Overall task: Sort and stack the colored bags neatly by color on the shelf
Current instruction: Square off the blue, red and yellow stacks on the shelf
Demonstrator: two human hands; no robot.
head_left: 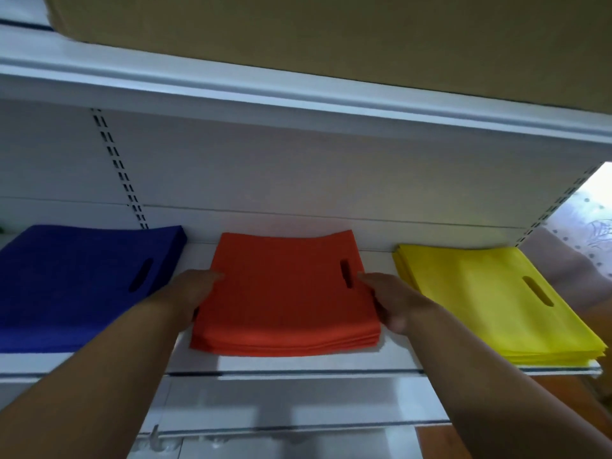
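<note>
Your left hand [192, 293] lies against the left edge of the orange stack of bags [284, 293], fingers stretched out fairly straight along the side, so that grip is open and pressing rather than clasping. Your right hand [390, 303] meets the right edge of the same stack, fingers curled down over the side near the handle slot and thumb low by the front corner; that grip is closed on the stack's edge. The orange stack sits in the middle of the white shelf [331, 362], its top bag bowed slightly upward at the back. To its left, apart from it, lies the blue stack of bags [76, 286]; to its right, also apart, the yellow stack of bags [490, 299] reaches the shelf's front lip. Above, a cardboard box [331, 38] rests on the upper shelf [298, 94].
</note>
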